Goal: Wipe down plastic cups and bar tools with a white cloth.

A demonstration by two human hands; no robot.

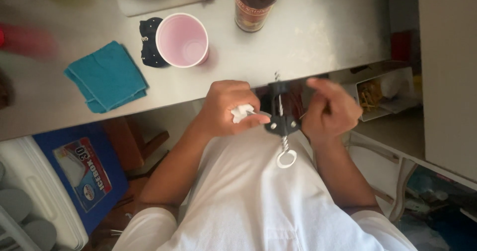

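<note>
Fingers, left: my left hand (229,108) is curled shut, its fingers (248,119) pinching a small crumpled white scrap (241,112) against the side of a black corkscrew (279,116).
Fingers, right: my right hand (332,109) sits loosely curled on the other side, forefinger raised and hooked toward the corkscrew's top; I cannot tell whether those fingers actually touch it, as that part is blurred.
Corkscrew, place: it hangs between my two hands, in the air just off the near edge of the tabletop (308,37), over my white shirt (258,196).
Long axis: upright in view, metal tip toward the tabletop, white ring (286,158) at the end pointing back at me.
Nearer hand: the left, which grips it; the right is just beside it.
Farther out: a pink cup (182,40) and a dark bottle (257,2) stand on the tabletop, well apart from my hands; a folded teal cloth (107,76) lies to the left.
Below left: a blue-lidded cooler (79,176) on the floor.
</note>
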